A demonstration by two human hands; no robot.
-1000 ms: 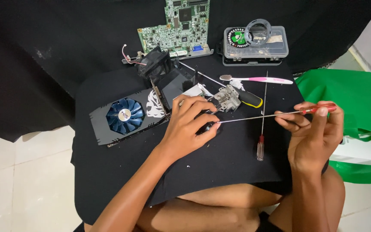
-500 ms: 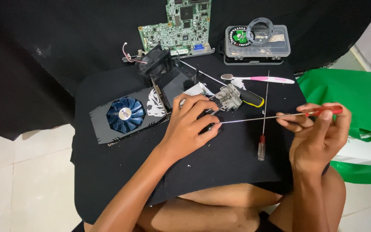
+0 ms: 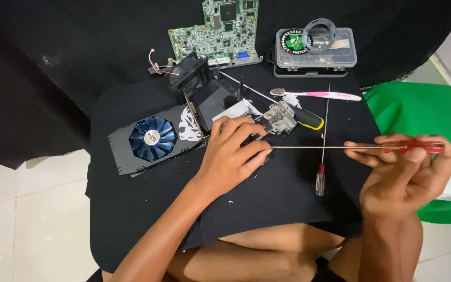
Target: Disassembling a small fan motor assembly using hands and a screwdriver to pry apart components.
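Note:
My left hand [image 3: 233, 154] rests on a small dark part on the black cloth, fingers curled over it, just right of a graphics card with a blue fan [image 3: 152, 140]. My right hand [image 3: 405, 175] grips the red handle of a long thin screwdriver [image 3: 340, 148]. Its shaft runs level to the left and its tip meets the part under my left fingers. A small metal bracket assembly [image 3: 279, 117] lies just beyond my left hand.
A second screwdriver with a red handle [image 3: 321, 156] lies upright on the cloth. A pink toothbrush [image 3: 317, 95], a yellow-and-black tool handle [image 3: 309, 120], a green circuit board [image 3: 217, 28] and a clear parts box [image 3: 317, 49] sit farther back. Green fabric [image 3: 418, 112] lies at the right.
My right hand has shifted slightly right and down with the long screwdriver. My left hand stays on the small part.

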